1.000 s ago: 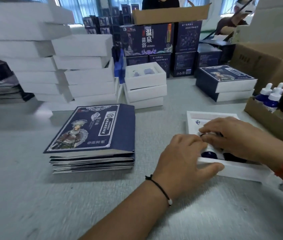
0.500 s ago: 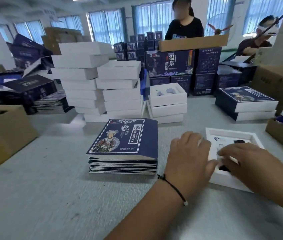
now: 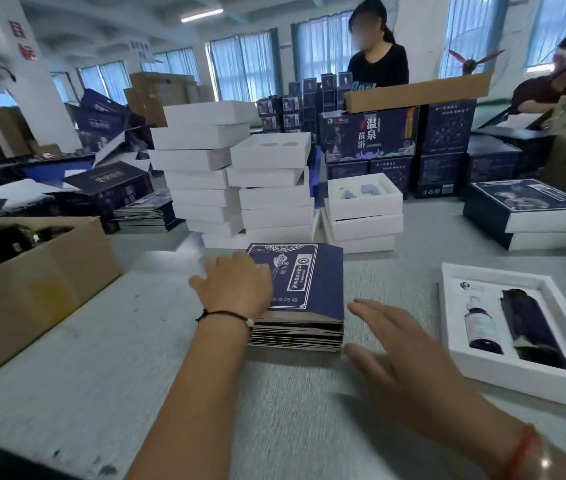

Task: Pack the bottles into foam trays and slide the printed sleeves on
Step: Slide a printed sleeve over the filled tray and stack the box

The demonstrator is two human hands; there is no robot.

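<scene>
both hands have been lifted off the tray [image 3: 530, 379]; the left hand [image 3: 236, 287] is laid, fingers relaxed, on the sleeves [image 3: 309, 282], the right hand [image 3: 402, 358] is spread just beside them, the packed tray lying rightward.

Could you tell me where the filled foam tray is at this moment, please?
In the head view, the filled foam tray lies on the table's right side, beyond the right hand and right of the sleeve stack.

Bare table [image 3: 274, 403] lies open near — hemmed by the cardboard box [image 3: 32, 292] left, foam tray [image 3: 516, 372] right, sleeve stack [image 3: 305, 327] ahead, white box stacks [image 3: 240, 188] walling the far side.
</scene>
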